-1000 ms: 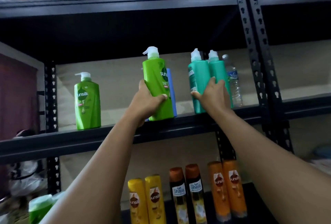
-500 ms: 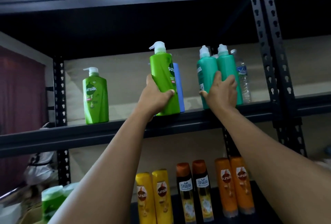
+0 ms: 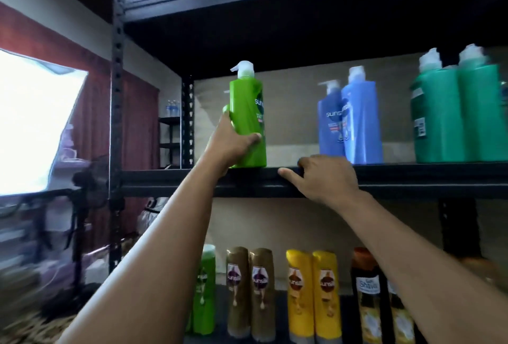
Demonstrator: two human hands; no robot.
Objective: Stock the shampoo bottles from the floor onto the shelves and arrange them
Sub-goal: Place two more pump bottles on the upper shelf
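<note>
We are gripping the green pump bottle [image 3: 249,121] low on its body with our left hand [image 3: 231,143] | standing upright at shelf [image 3: 412,176] front edge | probably heavy, slick plastic; avoiding pump | right hand [image 3: 324,178] resting loosely curled, holding nothing.

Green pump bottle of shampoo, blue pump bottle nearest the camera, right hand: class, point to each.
Green pump bottle [image 3: 248,112]: head view, upper body.
Blue pump bottle [image 3: 362,123]: head view, mid body.
Right hand [image 3: 327,178]: head view, back of hand.
</note>
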